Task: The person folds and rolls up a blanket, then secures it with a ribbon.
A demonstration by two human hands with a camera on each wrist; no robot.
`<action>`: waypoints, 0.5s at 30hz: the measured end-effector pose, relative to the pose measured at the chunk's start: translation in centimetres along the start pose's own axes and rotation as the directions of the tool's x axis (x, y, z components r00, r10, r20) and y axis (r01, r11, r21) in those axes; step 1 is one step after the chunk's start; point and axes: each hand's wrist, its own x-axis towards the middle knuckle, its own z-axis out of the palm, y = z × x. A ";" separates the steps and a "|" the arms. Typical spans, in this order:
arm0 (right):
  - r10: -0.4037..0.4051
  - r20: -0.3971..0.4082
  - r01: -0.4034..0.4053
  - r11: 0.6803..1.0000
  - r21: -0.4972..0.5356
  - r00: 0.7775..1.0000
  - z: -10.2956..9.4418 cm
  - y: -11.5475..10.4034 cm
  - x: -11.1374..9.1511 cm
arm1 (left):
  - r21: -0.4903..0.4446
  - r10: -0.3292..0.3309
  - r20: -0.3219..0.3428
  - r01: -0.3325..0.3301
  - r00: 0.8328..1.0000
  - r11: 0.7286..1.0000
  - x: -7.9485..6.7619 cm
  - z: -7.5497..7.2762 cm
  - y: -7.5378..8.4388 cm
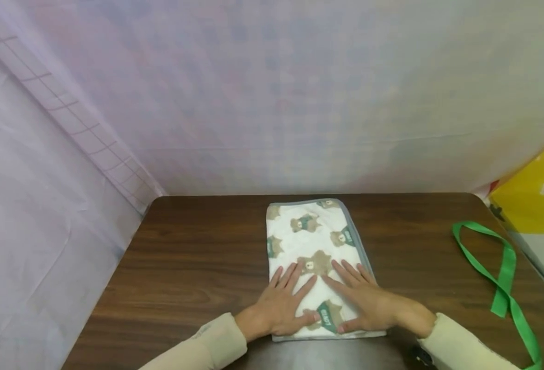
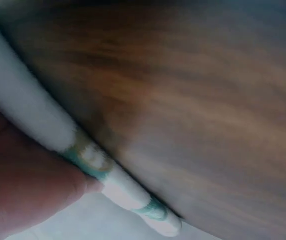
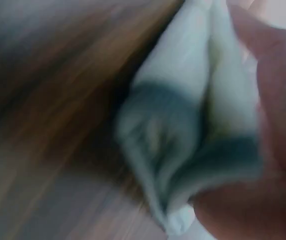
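Pressing the folded cloth [image 1: 309, 239] flat on the table [image 1: 198, 257] looks like my step. My left hand [image 1: 276, 307] and right hand [image 1: 370, 303] rest on the cloth's near half, fingers spread. A green ribbon [image 1: 508, 264] lies right of the cloth. Next, I judge, calls for even pressure, keeping the cloth's layered edges aligned.

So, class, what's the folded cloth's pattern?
The cloth has brown bears on white, clearest in the head view.

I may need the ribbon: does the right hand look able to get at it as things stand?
Probably yes: the right hand lies spread on the cloth, and no object shows between it and the ribbon farther right on the table.
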 end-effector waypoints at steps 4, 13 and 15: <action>-0.172 -0.068 0.161 0.977 -0.138 0.983 0.6 1.3 -0.7 | -0.017 0.014 -0.002 -0.014 1.000 1.000 -0.1 0.1 -0.1; -0.189 -0.100 0.158 0.954 -0.254 0.977 1.1 1.5 -0.4 | 0.010 0.043 0.018 -0.043 0.999 0.999 0.2 -0.1 -0.9; -0.167 -0.096 0.140 0.960 -0.243 0.981 1.2 1.4 -0.3 | 0.013 0.049 0.030 -0.050 0.998 0.999 0.3 -0.2 -1.2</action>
